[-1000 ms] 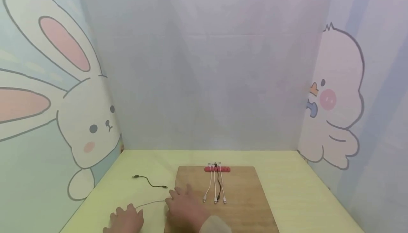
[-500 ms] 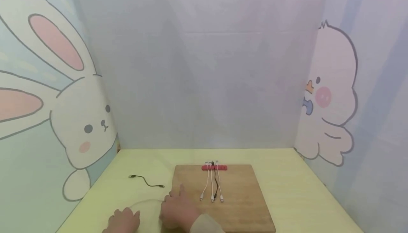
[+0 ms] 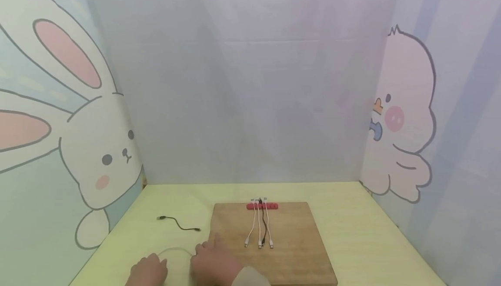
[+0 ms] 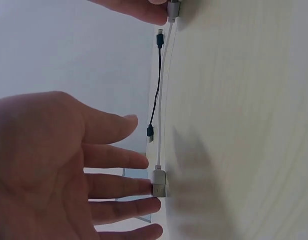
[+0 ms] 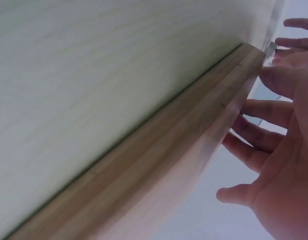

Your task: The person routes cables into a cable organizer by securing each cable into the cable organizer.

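Note:
In the head view a white USB cable (image 3: 174, 248) arcs between my two hands. My left hand (image 3: 148, 270) is low at the left; the left wrist view shows its fingers extended, a fingertip touching the cable's USB plug (image 4: 159, 183) and the thumb standing off it. My right hand (image 3: 215, 262) is at the left edge of a wooden board (image 3: 297, 251). At the top of the left wrist view, its fingertips pinch the cable's other plug (image 4: 174, 10). The board hides part of its fingertips in the right wrist view.
A short black cable (image 3: 180, 224) lies on the pale table left of the board. At the board's far edge a red cable holder (image 3: 272, 206) carries several cables, white ones and a black cable (image 3: 264, 225), their free ends toward me. Printed walls enclose the table.
My right hand has moved left and nearer to me, closer to the left hand. The white cable between them, nearly straight before, now bows upward in the head view.

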### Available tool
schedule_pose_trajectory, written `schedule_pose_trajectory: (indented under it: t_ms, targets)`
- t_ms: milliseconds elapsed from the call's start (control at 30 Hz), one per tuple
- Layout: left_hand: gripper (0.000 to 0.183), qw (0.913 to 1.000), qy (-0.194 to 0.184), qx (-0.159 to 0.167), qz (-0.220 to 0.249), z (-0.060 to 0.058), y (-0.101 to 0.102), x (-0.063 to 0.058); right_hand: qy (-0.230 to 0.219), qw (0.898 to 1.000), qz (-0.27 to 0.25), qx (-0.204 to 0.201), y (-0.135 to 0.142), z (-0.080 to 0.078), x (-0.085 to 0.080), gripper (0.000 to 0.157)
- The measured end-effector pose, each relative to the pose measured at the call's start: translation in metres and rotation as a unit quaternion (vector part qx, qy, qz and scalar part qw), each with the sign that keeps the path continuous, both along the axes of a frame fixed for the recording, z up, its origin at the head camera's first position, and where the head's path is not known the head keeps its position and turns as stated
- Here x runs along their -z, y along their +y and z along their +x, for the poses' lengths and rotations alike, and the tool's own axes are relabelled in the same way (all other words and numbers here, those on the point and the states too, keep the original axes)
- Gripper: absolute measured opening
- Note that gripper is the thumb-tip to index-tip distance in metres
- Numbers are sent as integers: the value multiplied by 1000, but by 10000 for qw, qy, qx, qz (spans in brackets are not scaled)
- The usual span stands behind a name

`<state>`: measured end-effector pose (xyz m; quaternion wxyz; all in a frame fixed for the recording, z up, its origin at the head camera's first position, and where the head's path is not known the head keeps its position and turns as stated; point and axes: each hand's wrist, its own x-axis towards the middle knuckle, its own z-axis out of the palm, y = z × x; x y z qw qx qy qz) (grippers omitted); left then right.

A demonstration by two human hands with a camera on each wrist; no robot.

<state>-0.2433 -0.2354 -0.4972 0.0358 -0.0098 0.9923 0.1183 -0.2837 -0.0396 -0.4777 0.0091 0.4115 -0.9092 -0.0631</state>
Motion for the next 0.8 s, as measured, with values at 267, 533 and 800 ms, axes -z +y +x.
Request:
schedule_pose_trajectory:
  t_ms: [267,533,800]
  targets:
    - [12,9882,45,-922,1218,-6,-7,1,446,9987,-110,-219,-5,12,2,22]
    - [33,9880,325,-855,1243,-7,-12,0,742,9964,-35,-401,-14,18,10,21]
    - [8,9760,357,-1063,1866,5,-7,0,1379,9889,120,-540,-18,27,9,22]
